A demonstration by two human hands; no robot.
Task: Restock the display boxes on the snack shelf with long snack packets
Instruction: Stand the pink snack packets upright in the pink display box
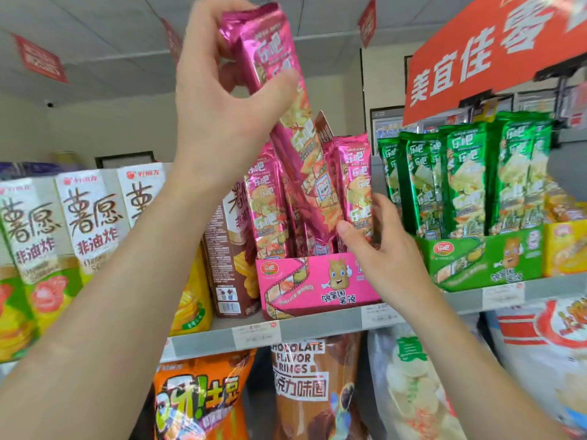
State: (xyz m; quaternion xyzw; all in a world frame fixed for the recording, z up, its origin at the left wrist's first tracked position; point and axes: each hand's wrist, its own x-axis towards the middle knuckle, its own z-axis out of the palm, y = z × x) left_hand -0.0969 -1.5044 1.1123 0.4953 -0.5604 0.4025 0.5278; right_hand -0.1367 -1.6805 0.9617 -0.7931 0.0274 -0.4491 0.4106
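Above pink box (317, 282), left hand (216, 103) pinching top of tilted packet (303, 144), right hand (381, 249) gripping standing packets (357, 185)

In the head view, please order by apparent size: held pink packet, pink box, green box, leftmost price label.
1. Held pink packet, though nearest the camera.
2. Pink box and green box look alike; unranked.
3. Leftmost price label.
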